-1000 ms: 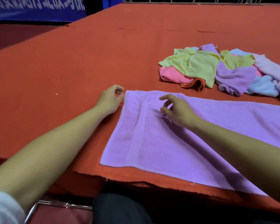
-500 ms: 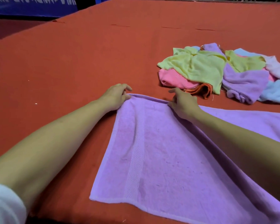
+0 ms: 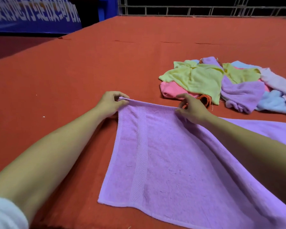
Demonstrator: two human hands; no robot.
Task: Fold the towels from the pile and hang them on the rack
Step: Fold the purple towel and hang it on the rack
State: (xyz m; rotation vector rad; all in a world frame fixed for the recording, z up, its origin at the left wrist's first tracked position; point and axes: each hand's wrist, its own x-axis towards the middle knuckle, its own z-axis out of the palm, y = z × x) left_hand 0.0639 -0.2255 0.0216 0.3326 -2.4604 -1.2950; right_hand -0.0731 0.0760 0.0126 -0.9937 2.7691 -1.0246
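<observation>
A purple towel (image 3: 168,162) lies spread on the red table (image 3: 73,80) in front of me, running off to the right. My left hand (image 3: 110,103) pinches its far left corner. My right hand (image 3: 191,108) pinches the same far edge a little to the right. That edge is lifted slightly off the table between the two hands. The pile of towels (image 3: 221,83), yellow, pink, purple, blue and orange, lies crumpled at the right, just beyond my right hand. No rack for hanging is in view.
A metal railing (image 3: 205,9) runs along the far edge of the table. A blue banner (image 3: 31,15) with white lettering stands at the far left. The left half of the red table surface holds only a few white specks.
Both hands have moved to the towel's far edge, taken hold of it and lifted it slightly. The camera has tilted up, so the railing and banner now show.
</observation>
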